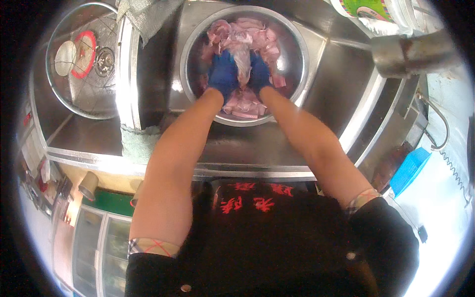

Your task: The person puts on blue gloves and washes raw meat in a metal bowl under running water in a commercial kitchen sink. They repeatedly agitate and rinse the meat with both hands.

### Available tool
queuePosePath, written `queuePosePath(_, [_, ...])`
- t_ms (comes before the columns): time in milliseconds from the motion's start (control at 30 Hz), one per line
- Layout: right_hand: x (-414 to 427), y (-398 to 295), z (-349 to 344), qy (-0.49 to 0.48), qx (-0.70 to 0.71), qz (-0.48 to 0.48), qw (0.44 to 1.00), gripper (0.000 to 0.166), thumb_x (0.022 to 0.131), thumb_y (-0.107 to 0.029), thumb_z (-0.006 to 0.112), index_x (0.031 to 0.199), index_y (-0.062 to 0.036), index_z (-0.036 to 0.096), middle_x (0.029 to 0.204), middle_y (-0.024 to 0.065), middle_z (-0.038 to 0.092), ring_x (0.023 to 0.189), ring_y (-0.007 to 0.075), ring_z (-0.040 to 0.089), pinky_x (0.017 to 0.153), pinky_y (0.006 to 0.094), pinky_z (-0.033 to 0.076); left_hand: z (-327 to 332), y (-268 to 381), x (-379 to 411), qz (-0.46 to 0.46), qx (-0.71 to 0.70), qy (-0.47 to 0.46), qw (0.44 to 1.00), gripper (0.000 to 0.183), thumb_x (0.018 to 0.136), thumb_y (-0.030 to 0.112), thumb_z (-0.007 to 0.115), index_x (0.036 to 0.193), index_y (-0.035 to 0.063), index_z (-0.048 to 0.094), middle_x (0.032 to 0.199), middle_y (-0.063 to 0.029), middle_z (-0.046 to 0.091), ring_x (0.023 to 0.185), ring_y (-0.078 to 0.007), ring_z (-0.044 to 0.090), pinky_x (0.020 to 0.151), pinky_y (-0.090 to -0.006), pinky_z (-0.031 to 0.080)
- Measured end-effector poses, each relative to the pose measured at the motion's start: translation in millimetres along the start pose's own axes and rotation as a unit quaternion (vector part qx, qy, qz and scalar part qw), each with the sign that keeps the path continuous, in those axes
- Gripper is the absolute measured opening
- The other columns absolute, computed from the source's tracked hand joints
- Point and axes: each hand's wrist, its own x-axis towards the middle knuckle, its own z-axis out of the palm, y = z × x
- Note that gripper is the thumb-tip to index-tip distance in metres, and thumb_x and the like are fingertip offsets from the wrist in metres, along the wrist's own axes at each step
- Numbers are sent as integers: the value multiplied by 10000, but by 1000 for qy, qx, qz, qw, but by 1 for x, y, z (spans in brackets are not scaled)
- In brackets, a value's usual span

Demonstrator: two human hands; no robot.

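Note:
A round metal basin (305, 70) stands in a stainless steel sink in front of me, with many pieces of pale pink raw meat (245, 105) in it. Both hands wear blue gloves and are down inside the basin. My left hand (222, 72) is on the left and my right hand (261, 70) on the right, a small gap apart. A whitish, wet-looking strip (242, 59) lies between them, touching or very near both. My fingers point away from me among the meat and are mostly hidden, so their grip does not show.
Left of a metal divider (126, 74), another sink holds a large round wire rack (52, 87), a red-rimmed strainer (84, 54) and a drain. Cloths hang over the divider, one green (139, 143). A thick pipe (412, 54) juts in at upper right; a blue basket (410, 170) is lower right.

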Motion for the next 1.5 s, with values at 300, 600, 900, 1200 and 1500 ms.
queuePosePath(300, [-53,-52,-69,-58,-407,-245,878,539,755,-433,704,1156,-96,577,1219,193,560,1122,388,538,905,514,423,-67,26,-50,1,82,-141,987,763,672,373,760,1308,42,498,1423,-160,403,1322,-438,320,1031,-568,332])
queuePosePath(600, [29,37,-33,-67,-148,83,983,313,761,-225,633,1020,-50,611,952,180,635,942,347,611,816,439,471,3,7,38,5,173,-244,954,486,796,185,615,1261,83,521,1233,-163,532,1163,-304,504,986,-451,411])
queuePosePath(900, [-60,-22,-27,24,-458,-124,880,517,733,-276,689,1196,-82,566,1159,224,585,1149,369,525,995,491,391,-27,35,-46,-7,153,-69,986,511,775,242,645,1222,4,578,1302,-155,508,1292,-327,402,1042,-549,314])
queuePosePath(1200, [-2,-56,-56,-40,-189,-31,981,601,777,-327,714,1276,-54,521,1140,218,612,1001,333,626,863,447,490,-78,29,12,-103,-8,-116,988,712,723,292,701,1381,135,478,1360,-243,453,1225,-382,486,937,-451,474])
queuePosePath(1500, [40,40,-21,78,-66,42,994,474,867,-376,617,1218,-63,561,1062,175,628,1009,341,603,899,438,452,-20,30,35,-50,89,-114,988,568,782,284,649,1305,99,529,1281,-206,545,1147,-418,539,957,-514,451])
